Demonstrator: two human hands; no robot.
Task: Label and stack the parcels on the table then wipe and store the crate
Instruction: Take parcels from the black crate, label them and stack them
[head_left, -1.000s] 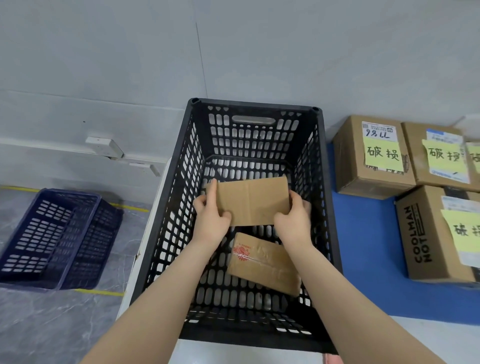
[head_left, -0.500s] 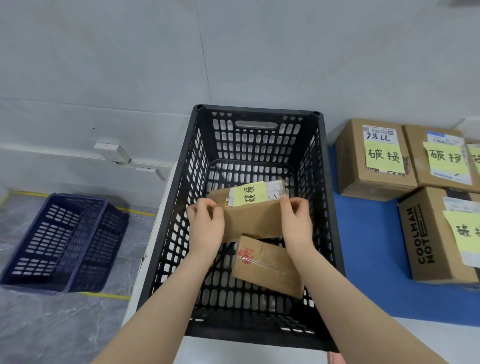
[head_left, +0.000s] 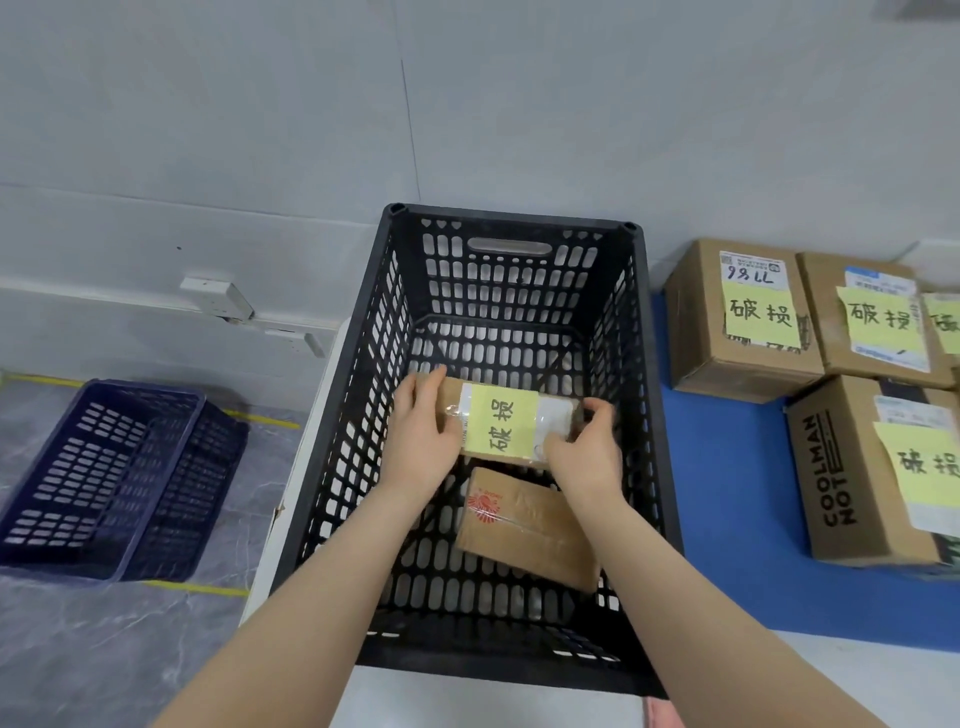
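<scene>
Inside the black crate (head_left: 631, 364), the left hand (head_left: 421, 441) and right hand (head_left: 584, 460) clasp opposite ends of a small parcel (head_left: 511, 423), its yellow note facing up. A second parcel (head_left: 524, 525) lies on the crate floor at 6 o'clock from it, and labelled boxes (head_left: 743, 317) stand at 3 o'clock from the crate.

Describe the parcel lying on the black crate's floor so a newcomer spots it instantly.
Find the black crate left of the blue mat. On its floor, below the held parcel, lies a flat brown parcel. It alone shows a red mark and no yellow note.
</scene>
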